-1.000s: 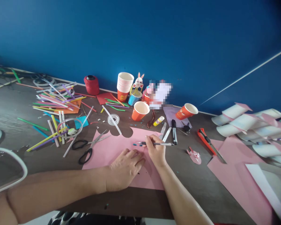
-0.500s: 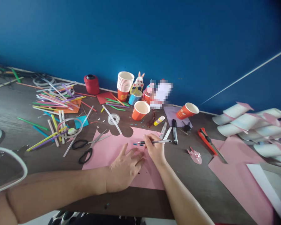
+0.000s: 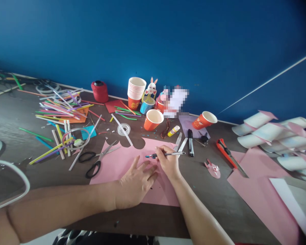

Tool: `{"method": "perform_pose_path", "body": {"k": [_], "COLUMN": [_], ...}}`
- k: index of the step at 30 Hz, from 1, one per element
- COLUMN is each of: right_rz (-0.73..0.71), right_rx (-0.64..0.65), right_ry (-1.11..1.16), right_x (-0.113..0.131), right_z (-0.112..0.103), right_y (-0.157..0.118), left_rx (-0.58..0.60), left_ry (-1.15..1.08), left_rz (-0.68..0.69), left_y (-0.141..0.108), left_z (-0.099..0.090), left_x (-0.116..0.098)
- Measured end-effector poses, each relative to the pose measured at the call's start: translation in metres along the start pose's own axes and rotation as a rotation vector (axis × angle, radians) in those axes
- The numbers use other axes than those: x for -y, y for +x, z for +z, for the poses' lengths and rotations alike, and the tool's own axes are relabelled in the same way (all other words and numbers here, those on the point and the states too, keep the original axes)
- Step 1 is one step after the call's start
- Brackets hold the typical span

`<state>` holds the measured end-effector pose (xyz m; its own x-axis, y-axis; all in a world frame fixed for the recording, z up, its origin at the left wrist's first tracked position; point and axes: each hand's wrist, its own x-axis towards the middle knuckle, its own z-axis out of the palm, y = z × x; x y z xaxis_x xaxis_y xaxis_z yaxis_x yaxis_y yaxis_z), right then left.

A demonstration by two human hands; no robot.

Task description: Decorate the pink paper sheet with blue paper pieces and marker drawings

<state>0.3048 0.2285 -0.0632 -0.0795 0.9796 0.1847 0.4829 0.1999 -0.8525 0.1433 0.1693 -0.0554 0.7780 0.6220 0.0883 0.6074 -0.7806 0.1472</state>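
A sheet of pink paper [image 3: 109, 170] with round bites cut from its far edge lies on the dark table before me. My left hand [image 3: 139, 182] rests flat on it, fingers spread. In my right hand [image 3: 168, 161] is a pen [image 3: 177, 153], pinched between thumb and fingers, its tip pointing left and down at the paper. Near the tip shows a small blue-black spot; whether it is a mark or a loose piece I cannot tell. Black-handled scissors [image 3: 94, 166] lie partly open on the sheet's left edge.
Left lie many coloured strips [image 3: 61, 107] and a tape roll [image 3: 123, 129]. Behind stand stacked paper cups [image 3: 136, 88] and a single orange cup [image 3: 153, 120]. To the right are a black marker [image 3: 190, 143], a red utility knife [image 3: 225, 153], a pink cut-out [image 3: 213, 169] and paper tubes [image 3: 272, 132].
My right hand and the pen have shifted very slightly, with the pen tip moving a little over the paper. My left hand stays in place.
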Motion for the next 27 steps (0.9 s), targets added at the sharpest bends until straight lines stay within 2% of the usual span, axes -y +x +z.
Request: {"method": "perform_pose_path", "body": {"k": [27], "right_rz": [-0.019], "right_rx": [-0.039], "right_ry": [-0.017], "right_x": [0.0011], "right_z": [-0.0026], "right_y": [0.0003], "left_rx": [0.019], "left_ry": [0.001], "left_rz": [0.007], "left_y": [0.0005], "left_z": [-0.0023], "left_x": [0.0005]}}
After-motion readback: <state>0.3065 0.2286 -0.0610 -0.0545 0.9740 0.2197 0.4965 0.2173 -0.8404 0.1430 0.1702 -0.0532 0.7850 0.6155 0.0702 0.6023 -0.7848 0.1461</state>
